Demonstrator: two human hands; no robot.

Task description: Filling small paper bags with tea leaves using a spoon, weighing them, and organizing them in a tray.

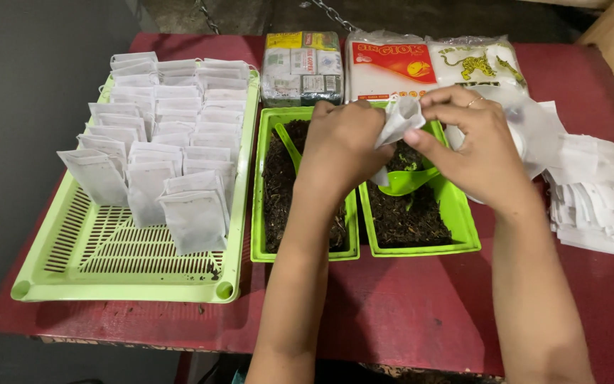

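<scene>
Over the two green trays of dark loose tea [406, 213], my left hand [339, 146] and right hand [477, 146] both pinch a small white filter pouch [399, 121], fingers spreading its mouth. I judge this the opening step. Next calls for the green scoop [406, 181] just below, lifted steadily.

Open room lies along the near edge of the red bench [406, 313], in front of the trays. To the left the slotted green basket [119, 267] blocks the way, its back half packed with upright white pouches [165, 135]. Two green trays of dark soil [275, 192] fill the middle, packets [392, 67] wall the far edge, and a loose pile of empty white bags [595, 203] crowds the right side.
</scene>
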